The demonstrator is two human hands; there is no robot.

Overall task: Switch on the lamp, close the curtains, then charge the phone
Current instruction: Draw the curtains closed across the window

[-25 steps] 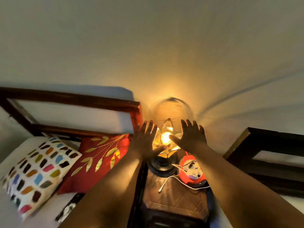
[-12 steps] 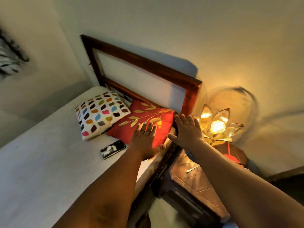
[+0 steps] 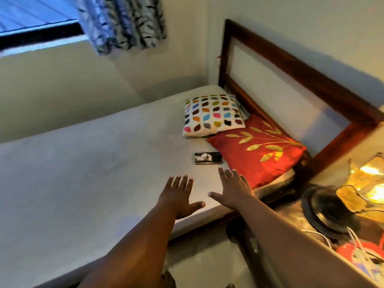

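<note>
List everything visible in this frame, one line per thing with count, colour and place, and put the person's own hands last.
lamp: one, golden petal shade, lit, on the bedside table at far right
curtain: one, blue-grey striped, bunched beside the window at top left, not drawn
window: one, blue light, dark frame, top left
phone: one, black, flat on the mattress beside the red cushion
red cushion: one, red with gold leaves, against the headboard
patterned cushion: one, white with coloured spots, in the bed's far corner
mattress: one, white
headboard: one, dark wood frame
bedside table: one, brown wood
white cable: one, on the table
left hand: fingers spread, over the mattress
right hand: fingers spread, nearer the phone
</note>
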